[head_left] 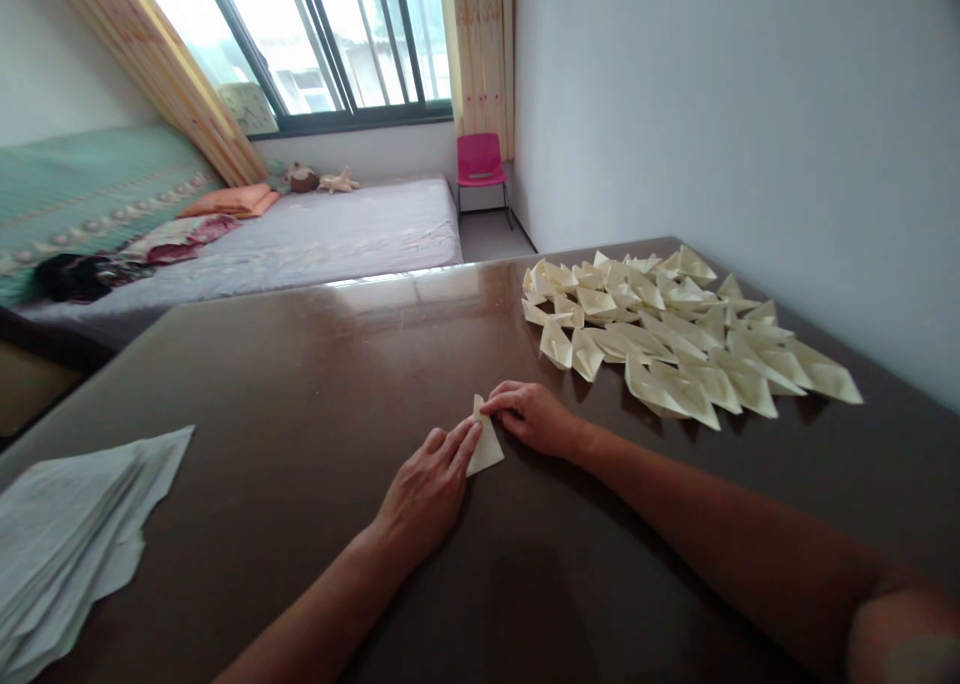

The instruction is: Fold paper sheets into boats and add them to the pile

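A small cream piece of folded paper [486, 450], narrow at its far end and wider toward me, lies on the brown table in front of me. Along its left edge, my left hand [429, 484] holds it down, fingers long and close together. My right hand [531, 416] has its fingers bent and pinches the paper near the far tip. The thumbs are partly hidden. To the right rest many folded paper boats [675, 329] in cream, packed in rows close to one another.
On the table's [300, 384] left side lies a stack of pale paper sheets [82, 524] with uneven edges. A white wall [735, 114] runs along the right. Beyond the table are a bed [360, 229], a pink chair [481, 161] and a window with curtains.
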Available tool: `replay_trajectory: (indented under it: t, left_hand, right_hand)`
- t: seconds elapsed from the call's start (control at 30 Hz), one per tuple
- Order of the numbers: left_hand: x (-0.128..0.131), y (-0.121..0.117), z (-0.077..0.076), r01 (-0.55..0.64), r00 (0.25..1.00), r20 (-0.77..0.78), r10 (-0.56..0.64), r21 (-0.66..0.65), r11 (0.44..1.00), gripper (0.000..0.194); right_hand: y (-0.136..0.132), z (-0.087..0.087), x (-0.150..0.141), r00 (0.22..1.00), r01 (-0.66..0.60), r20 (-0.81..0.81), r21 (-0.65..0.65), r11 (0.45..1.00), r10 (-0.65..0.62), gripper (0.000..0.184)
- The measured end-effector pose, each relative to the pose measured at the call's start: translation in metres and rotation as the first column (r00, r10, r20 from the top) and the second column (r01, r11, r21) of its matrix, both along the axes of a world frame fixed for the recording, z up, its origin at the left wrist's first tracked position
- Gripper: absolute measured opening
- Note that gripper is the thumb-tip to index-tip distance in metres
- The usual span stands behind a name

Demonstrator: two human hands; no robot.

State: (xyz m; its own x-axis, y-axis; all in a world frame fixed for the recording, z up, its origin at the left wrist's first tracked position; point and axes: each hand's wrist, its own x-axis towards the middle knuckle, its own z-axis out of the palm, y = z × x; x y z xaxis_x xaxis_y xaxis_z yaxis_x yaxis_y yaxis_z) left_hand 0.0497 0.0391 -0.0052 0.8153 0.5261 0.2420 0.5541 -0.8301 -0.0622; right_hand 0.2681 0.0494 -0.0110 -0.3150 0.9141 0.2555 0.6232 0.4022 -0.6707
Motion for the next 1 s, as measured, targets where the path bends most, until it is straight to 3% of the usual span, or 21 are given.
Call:
replay_trajectory:
  t: [0.27,0.43,0.57,0.67,0.77,0.87,1.0]
  left_hand:
    - [0.0,0.0,0.0,0.012,1.0,-0.004,-0.012,-0.01,1.0,0.052]
    - [0.001,-0.001,0.002,0.01,1.0,-0.017,-0.011,-0.033,0.999,0.054]
    - [0.002,-0.001,0.003,0.01,0.999,-0.047,-0.012,-0.045,0.999,0.051]
    - [0.002,-0.001,0.004,0.032,0.997,-0.068,-0.034,-0.035,0.999,0.046]
    - [0.003,-0.002,0.005,0.028,0.998,-0.062,-0.03,-0.035,0.999,0.044]
    - [0.005,-0.003,0.006,0.015,0.999,-0.041,-0.017,-0.028,1.0,0.045]
    - [0.008,-0.004,0.001,0.002,0.998,-0.055,0.001,0.054,0.999,0.048]
  right_hand:
    - [-0.01,0.011,0.002,0.94,-0.162,0.319,0.102,0.982,0.122,0.03]
    - [-0.002,0.014,0.008,0.968,-0.154,0.206,0.031,0.988,0.144,0.035]
    - [0.006,0.008,0.013,0.996,0.077,0.051,-0.059,0.995,-0.074,0.029]
    - [0.004,0.006,0.012,0.993,0.117,0.014,0.022,0.993,-0.118,0.033]
    - [-0.002,0.01,0.007,0.978,0.009,0.206,0.085,0.996,-0.027,0.032]
    - [-0.01,0.018,0.0,0.896,-0.02,0.444,0.087,0.996,-0.021,0.027]
    - [-0.014,0.021,-0.005,0.838,-0.007,0.545,0.073,0.997,-0.034,0.025]
